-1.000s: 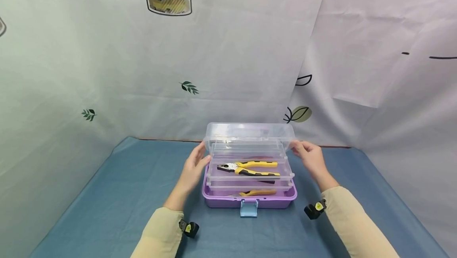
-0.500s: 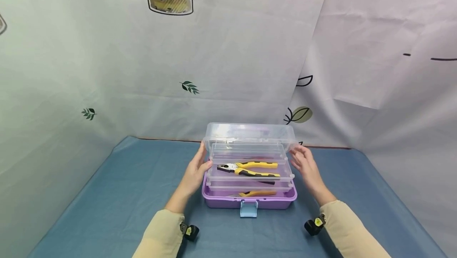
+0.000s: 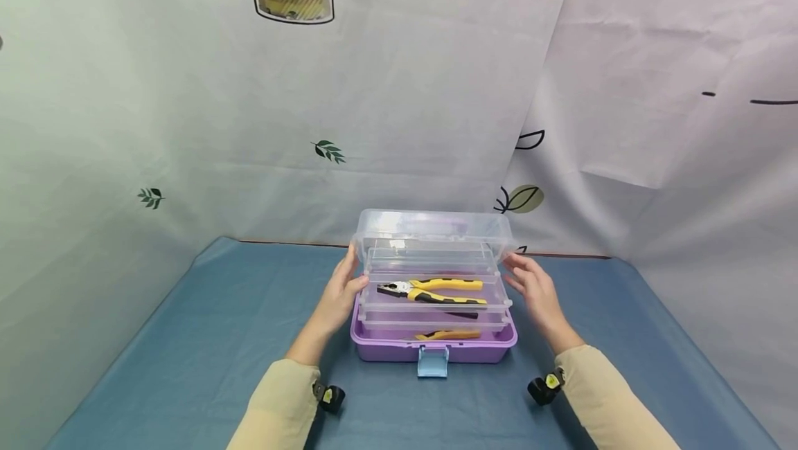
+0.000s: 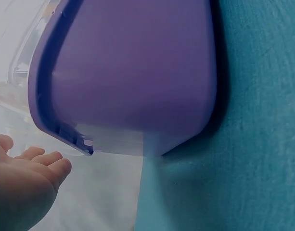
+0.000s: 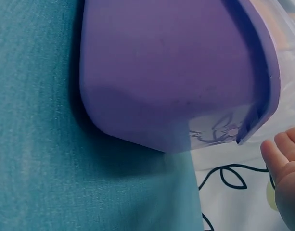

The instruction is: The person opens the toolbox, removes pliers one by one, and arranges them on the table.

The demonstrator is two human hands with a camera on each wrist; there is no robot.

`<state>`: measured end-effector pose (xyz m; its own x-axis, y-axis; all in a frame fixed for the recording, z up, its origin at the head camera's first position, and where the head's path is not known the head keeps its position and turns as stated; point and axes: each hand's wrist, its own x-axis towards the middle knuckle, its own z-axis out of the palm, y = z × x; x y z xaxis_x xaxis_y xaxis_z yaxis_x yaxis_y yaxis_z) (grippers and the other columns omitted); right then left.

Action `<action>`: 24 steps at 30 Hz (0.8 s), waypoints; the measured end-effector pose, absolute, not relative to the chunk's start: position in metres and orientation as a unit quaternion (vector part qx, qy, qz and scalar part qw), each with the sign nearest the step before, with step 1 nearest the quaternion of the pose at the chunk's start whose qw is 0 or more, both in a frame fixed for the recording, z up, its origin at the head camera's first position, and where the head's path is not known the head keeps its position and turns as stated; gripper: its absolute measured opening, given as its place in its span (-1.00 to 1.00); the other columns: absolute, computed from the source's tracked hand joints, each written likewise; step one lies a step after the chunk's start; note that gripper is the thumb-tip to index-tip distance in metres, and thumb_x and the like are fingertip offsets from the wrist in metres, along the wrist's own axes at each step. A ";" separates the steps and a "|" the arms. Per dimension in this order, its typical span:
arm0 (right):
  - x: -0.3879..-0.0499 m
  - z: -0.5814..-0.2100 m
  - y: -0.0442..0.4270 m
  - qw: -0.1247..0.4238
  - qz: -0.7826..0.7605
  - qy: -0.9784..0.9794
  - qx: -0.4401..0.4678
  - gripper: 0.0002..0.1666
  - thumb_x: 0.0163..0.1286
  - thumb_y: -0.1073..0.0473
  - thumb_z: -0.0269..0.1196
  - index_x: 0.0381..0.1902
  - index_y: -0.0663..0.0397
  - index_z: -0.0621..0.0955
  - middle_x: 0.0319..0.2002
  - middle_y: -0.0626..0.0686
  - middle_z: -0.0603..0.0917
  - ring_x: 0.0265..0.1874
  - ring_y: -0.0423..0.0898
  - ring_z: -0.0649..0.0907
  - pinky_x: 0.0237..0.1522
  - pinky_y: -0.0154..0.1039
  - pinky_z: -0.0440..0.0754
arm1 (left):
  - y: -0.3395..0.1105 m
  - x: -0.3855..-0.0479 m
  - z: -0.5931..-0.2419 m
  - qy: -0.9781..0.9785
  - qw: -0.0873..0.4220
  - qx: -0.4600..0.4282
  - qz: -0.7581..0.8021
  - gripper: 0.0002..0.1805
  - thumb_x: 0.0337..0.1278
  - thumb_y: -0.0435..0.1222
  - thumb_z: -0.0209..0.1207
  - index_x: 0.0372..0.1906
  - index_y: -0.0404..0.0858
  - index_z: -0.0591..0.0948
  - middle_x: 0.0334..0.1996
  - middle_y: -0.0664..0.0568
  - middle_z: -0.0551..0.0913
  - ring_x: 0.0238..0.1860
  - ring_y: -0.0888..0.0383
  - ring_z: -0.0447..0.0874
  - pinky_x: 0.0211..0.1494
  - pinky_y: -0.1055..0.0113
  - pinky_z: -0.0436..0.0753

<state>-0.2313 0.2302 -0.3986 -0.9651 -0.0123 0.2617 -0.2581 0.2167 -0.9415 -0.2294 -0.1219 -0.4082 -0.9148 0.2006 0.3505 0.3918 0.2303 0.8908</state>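
A purple toolbox (image 3: 434,352) with a raised clear lid (image 3: 434,226) stands in the head view, its clear stepped trays (image 3: 430,316) spread out. Yellow-and-black combination pliers (image 3: 430,292) lie in a tray. Below them, another yellow-handled tool (image 3: 447,335) shows only in part. My left hand (image 3: 333,301) is at the left side of the lid, fingers extended, thumb near the tray edge. At the lid's right corner is my right hand (image 3: 535,291), fingers loosely bent. Whether the fingertips touch the lid is hard to tell. Both wrist views show the toolbox's purple side walls (image 4: 133,67).
A light blue latch (image 3: 433,362) hangs down at the toolbox's front. Blue cloth (image 3: 249,339) covers the table, and a pale printed curtain (image 3: 424,90) rises behind its far edge. A small black wrist camera (image 3: 544,389) sits below the right sleeve.
My right hand has let go of the lid's right corner and its fingers have loosened and dropped slightly. The left hand stays nearly in place. The toolbox and lid look the same.
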 end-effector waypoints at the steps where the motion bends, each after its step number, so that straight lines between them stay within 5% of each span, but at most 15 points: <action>1: -0.232 -0.398 0.231 0.100 0.619 -0.774 0.086 -0.49 0.50 0.18 -0.17 0.27 0.41 0.30 0.31 0.35 0.34 0.08 -0.41 0.46 0.11 -0.50 0.52 | -0.122 -0.230 -0.408 -0.780 0.081 -0.189 -0.592 -0.20 0.26 -0.25 -0.09 0.49 -0.29 -0.19 0.48 -0.33 -0.17 0.45 -0.30 -0.10 0.45 -0.16 0.05; 8: -0.233 -0.396 0.233 0.101 0.619 -0.774 0.087 -0.48 0.50 0.20 -0.17 0.29 0.43 0.31 0.29 0.39 0.36 -0.01 -0.54 0.49 0.09 -0.51 0.53 | -0.121 -0.234 -0.405 -0.785 0.078 -0.177 -0.588 -0.18 0.24 -0.22 -0.06 0.49 -0.29 -0.18 0.46 -0.35 -0.13 0.45 -0.29 -0.06 0.45 -0.15 0.07; 16: -0.237 -0.391 0.231 0.094 0.602 -0.789 0.082 -0.47 0.49 0.22 -0.17 0.34 0.38 0.28 0.33 0.31 0.34 0.31 0.11 0.38 0.25 -0.16 0.42 | -0.121 -0.241 -0.398 -0.801 0.097 -0.203 -0.555 -0.16 0.24 -0.21 -0.05 0.48 -0.34 -0.19 0.41 -0.40 -0.06 0.45 -0.26 -0.08 0.46 -0.16 0.06; 24: -0.240 -0.389 0.233 0.061 0.606 -0.789 0.078 -0.42 0.48 0.18 -0.19 0.38 0.35 0.22 0.38 0.29 0.27 0.37 0.17 0.29 0.39 -0.03 0.24 | -0.120 -0.244 -0.394 -0.824 0.088 -0.174 -0.532 -0.11 0.19 -0.08 0.01 0.50 -0.22 -0.17 0.40 -0.36 0.03 0.42 -0.24 0.01 0.44 -0.20 0.12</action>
